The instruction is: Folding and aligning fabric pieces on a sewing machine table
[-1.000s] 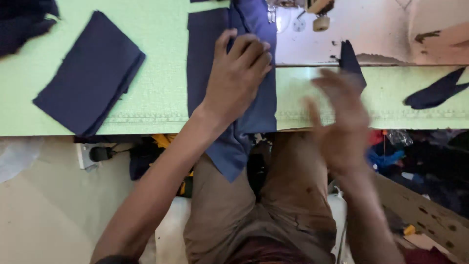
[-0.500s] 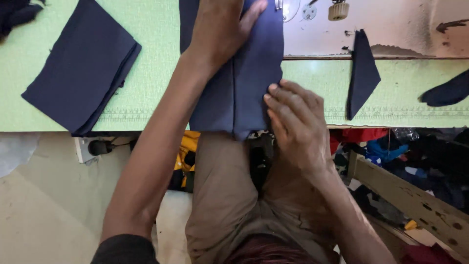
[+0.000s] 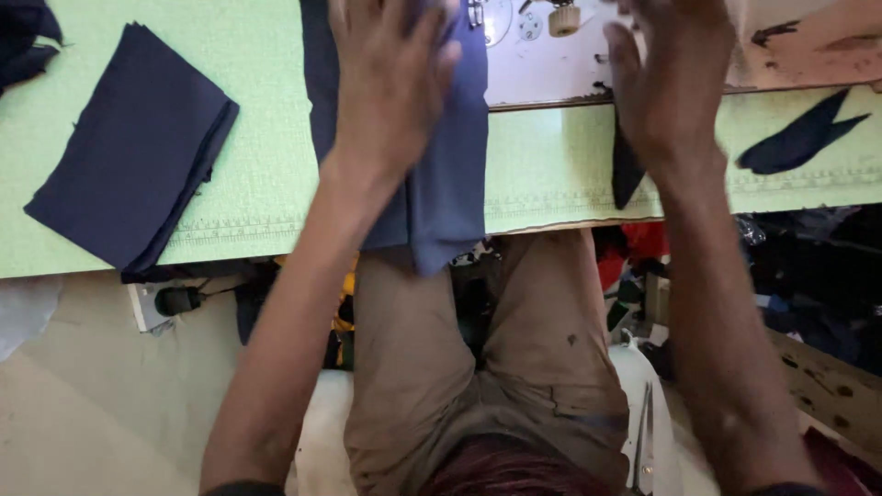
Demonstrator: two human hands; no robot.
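The left hand lies flat, fingers spread, pressing the navy cloth strip against the green counter, near edge overhanging. The right hand hovers open, seemingly empty. Smoothing underway; aligning probably needs both palms.

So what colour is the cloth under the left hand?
Dark navy blue: the cloth under the left hand shows best in the head view.

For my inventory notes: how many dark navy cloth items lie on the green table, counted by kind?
Folded navy cloth stack: 1
Long navy fabric panel under the left hand: 1
Small navy cut pieces: 2
Dark cloth at top-left corner: 1
Total: 5
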